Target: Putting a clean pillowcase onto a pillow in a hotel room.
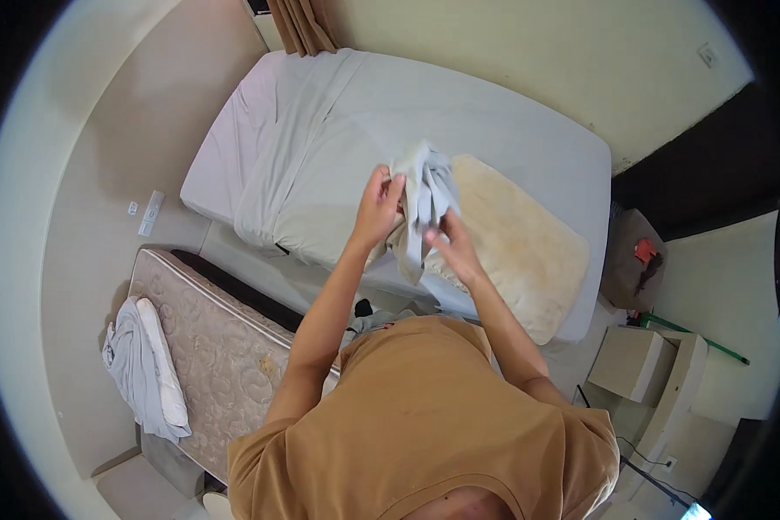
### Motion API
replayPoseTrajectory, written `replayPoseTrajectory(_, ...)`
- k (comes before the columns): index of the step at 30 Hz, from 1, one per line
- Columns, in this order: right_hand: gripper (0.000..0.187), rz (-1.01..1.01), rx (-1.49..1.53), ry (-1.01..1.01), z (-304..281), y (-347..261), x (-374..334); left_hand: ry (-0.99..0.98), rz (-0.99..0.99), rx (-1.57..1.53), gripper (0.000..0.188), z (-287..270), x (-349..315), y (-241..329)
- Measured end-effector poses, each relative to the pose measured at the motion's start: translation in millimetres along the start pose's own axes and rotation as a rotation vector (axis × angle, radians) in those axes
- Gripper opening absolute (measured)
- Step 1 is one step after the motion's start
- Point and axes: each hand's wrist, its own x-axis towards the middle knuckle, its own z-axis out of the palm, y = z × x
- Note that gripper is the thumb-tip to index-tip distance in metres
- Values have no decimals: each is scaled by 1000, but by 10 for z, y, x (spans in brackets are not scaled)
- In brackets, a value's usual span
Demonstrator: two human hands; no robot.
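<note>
Over the near side of the bed, my left hand (378, 208) grips a bunched light grey cloth (425, 178) by its left edge, thumb toward the middle. The fingers of my right hand (456, 247) close on the lower right part of the same cloth. Its folds gather between both hands and one end hangs down. Just right of the cloth lies a bare, yellowish, stained pillow (524, 243) on the bed (390, 95), which has a pale grey sheet over it.
A quilted beige mattress (208, 338) lies at the left, with grey bedding (134, 368) and a white pillow (160, 347) at its far-left end. A brown curtain (303, 26) hangs at the back. Boxy light furniture (633, 364) and a green pole (702, 338) are at the right.
</note>
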Motion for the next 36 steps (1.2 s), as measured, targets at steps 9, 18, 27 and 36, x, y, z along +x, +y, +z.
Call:
replayPoseTrajectory(9, 27, 216, 404, 218, 216, -110, 229, -31, 169, 161, 43, 21, 36, 59)
replayPoseTrajectory(18, 23, -149, 269, 178, 136, -831, 381, 88, 200, 356, 23, -136, -350, -24)
replayPoseTrajectory(27, 46, -636, -1016, 619, -211, -1346, 677, -59, 386, 230, 25, -193, 357, 1404)
replayPoseTrajectory(36, 28, -594, -751, 543, -406, -1217, 767, -181, 236, 34, 30, 29, 347, 1845)
